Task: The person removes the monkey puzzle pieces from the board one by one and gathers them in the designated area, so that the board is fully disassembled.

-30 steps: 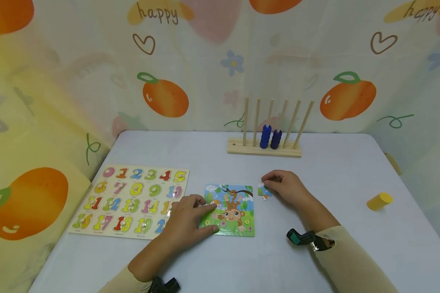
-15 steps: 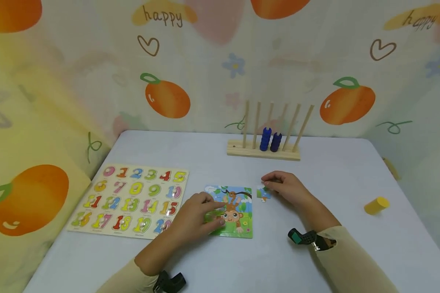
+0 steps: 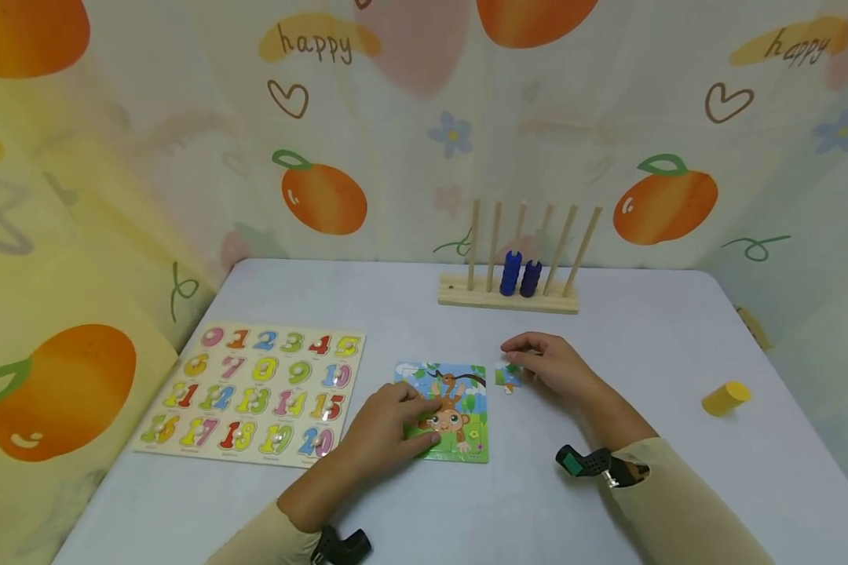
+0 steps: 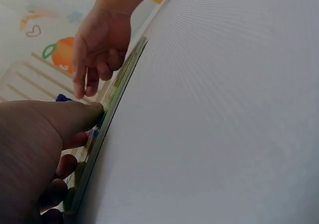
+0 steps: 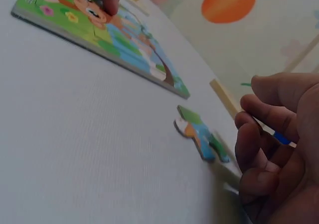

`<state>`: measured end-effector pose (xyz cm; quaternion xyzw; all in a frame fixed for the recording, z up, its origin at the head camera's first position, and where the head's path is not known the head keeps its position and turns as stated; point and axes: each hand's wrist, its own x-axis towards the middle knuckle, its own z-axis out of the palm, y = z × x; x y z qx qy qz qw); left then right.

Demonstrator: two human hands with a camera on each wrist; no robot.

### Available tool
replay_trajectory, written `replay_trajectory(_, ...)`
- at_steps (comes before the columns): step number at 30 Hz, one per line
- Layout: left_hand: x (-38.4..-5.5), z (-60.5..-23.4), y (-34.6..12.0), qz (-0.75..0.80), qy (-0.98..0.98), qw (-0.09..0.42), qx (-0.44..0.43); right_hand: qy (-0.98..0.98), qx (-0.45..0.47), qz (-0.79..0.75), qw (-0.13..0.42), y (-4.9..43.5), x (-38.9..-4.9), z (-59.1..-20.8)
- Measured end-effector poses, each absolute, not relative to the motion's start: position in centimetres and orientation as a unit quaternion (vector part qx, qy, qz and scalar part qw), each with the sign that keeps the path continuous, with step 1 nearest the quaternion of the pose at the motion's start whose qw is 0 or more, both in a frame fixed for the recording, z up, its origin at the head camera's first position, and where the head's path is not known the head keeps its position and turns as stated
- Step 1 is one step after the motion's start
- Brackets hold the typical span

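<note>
- Head view: we see the monkey puzzle (image 3: 459,424) lying flat near the middle of the white table (image 3: 495,518).
- Our left hand (image 3: 389,428) lies over the puzzle's left side, thumb and forefinger stretched out and apart, gripping nothing that we can see.
- Just beyond the puzzle's right edge, we find a loose puzzle piece (image 3: 506,377) on the table, apart from it.
- Our right hand (image 3: 551,362) hangs at that piece, fingers loosely bent and thumb clear of them; we see nothing in its hold, and cannot tell whether it touches the piece.
- Toward the table's left edge, we have the number board (image 3: 279,384), its rows running 0 to 20.
- Near the far edge, right of its middle, stands a wooden rod rack (image 3: 509,298), blue beads (image 3: 511,275) on one rod, darker ones on the next.
- By the right edge, we see a yellow cylinder (image 3: 725,399).
</note>
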<state>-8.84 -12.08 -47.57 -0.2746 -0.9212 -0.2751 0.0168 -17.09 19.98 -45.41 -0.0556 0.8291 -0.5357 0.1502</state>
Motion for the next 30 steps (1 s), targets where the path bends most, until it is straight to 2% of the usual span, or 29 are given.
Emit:
replay_trajectory(13, -8.7, -48.2, -12.1, -0.278, -0.919, 0.03, -0.276, 0.804, -0.144, -0.545, 0.191, 16.3, -17.7, -43.6)
replay_trajectory(30, -9.0, -48.1, -12.5, -0.282, -0.914, 0.037, -0.289, 0.795, -0.21, -0.525, 0.22, 11.2, -18.7, -44.9)
